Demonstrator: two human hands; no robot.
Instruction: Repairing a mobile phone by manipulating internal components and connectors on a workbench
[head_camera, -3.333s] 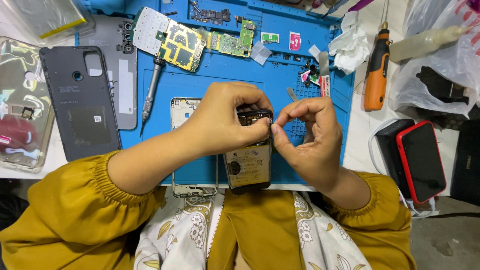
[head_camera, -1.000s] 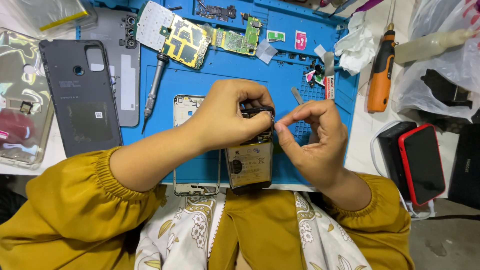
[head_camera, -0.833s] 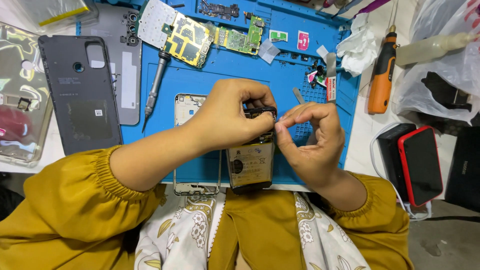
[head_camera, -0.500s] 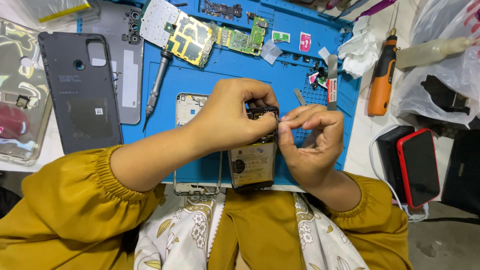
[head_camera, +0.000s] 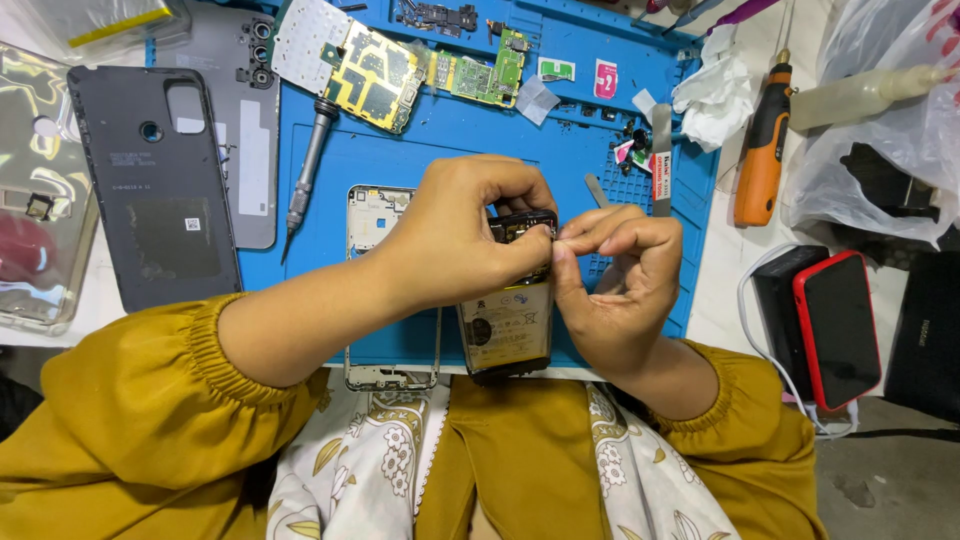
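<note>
An opened phone body with its battery (head_camera: 507, 328) showing is held upright over the blue work mat (head_camera: 440, 150). My left hand (head_camera: 460, 232) wraps around its upper part. My right hand (head_camera: 612, 280) pinches at the phone's top edge with thumb and forefinger; what sits between the fingertips is too small to tell. A bare silver phone frame (head_camera: 385, 290) lies on the mat under my left wrist.
A dark back cover (head_camera: 155, 185) and a grey one (head_camera: 247, 110) lie left. A screwdriver (head_camera: 307, 160), circuit boards (head_camera: 375, 70), an orange rotary tool (head_camera: 762, 150), white tissue (head_camera: 715, 95), a red-cased phone (head_camera: 838, 330) and plastic bags (head_camera: 880, 120) surround the mat.
My right hand's fingers have closed in toward the phone's top edge. The left hand's grip is unchanged.
</note>
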